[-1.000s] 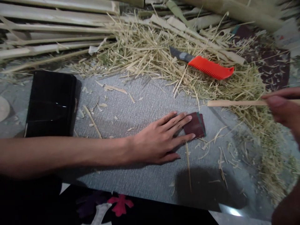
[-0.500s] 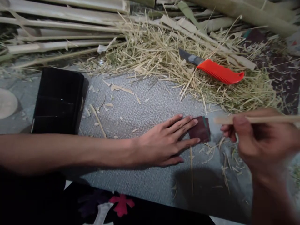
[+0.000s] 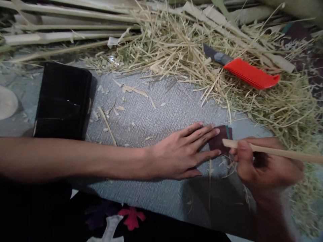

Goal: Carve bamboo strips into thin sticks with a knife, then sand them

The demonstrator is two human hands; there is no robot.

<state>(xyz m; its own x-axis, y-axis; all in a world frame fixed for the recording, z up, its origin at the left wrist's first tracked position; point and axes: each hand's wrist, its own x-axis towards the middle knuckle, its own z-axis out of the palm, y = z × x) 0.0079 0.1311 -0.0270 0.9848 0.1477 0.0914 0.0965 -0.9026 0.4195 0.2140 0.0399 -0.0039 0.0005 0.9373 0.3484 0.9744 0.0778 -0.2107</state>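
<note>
My left hand lies flat on the grey textured surface with its fingers spread. Its fingertips press on the edge of a small dark maroon sheet with a green edge, which looks like folded sandpaper. From the right, my right hand pinches a pale bamboo strip between thumb and fingers. The strip's tip is over the maroon sheet; whether it touches cannot be told. Beyond both hands, a knife with a red handle rests on a heap of shavings.
A black box-like object stands at left, beside a pale round thing cut by the frame edge. Bamboo lengths lie along the back. Loose shavings are scattered over the grey surface.
My right hand has moved left and slightly down, bringing the strip's tip over the maroon sheet. My left hand stays flat on the sheet's edge. The view has shifted slightly.
</note>
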